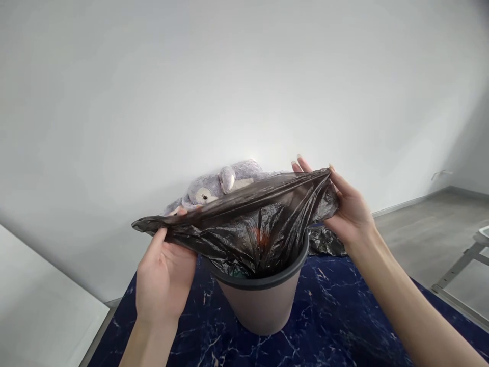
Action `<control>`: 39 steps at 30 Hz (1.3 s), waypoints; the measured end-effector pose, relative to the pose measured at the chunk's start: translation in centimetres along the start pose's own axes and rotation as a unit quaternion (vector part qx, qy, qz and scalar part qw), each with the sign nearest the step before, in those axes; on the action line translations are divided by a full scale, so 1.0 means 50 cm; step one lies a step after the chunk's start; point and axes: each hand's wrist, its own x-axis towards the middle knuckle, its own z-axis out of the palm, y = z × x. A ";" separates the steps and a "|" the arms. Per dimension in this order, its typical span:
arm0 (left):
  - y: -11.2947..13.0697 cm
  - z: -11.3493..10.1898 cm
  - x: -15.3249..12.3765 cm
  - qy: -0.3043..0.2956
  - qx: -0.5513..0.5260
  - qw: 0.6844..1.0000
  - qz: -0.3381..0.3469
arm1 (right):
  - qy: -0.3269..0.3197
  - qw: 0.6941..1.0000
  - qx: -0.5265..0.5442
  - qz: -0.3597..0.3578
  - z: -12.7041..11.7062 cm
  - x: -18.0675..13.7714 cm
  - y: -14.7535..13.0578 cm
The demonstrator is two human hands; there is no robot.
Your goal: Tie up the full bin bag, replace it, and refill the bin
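A black plastic bin bag [252, 224] is stretched out above a small grey waste bin [263, 306], its lower part hanging into the bin. My left hand [164, 275] pinches the bag's rim at the left end. At the right end, my right hand [347, 204] grips the rim with the fingers closed over the plastic. The two hands pull the bag's mouth flat between them. Something reddish shows faintly through the plastic inside.
The bin stands on a dark blue marbled table [344, 326]. A grey plush toy [225, 186] lies behind the bag against the white wall. More black plastic [326, 242] lies on the table behind the bin. A white surface [38, 306] sits at left and a metal frame [464, 265] at right.
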 end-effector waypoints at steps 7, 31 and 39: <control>0.010 -0.006 -0.012 -0.147 -0.024 0.989 0.004 | -0.046 0.998 0.007 -0.036 0.019 -0.019 -0.019; 0.013 -0.006 -0.023 -0.142 0.063 0.988 0.020 | -0.285 0.918 -0.263 0.083 -0.133 0.002 0.017; 0.011 -0.006 -0.028 -0.159 0.107 0.980 0.043 | -0.141 0.900 -0.410 0.037 0.007 -0.043 -0.004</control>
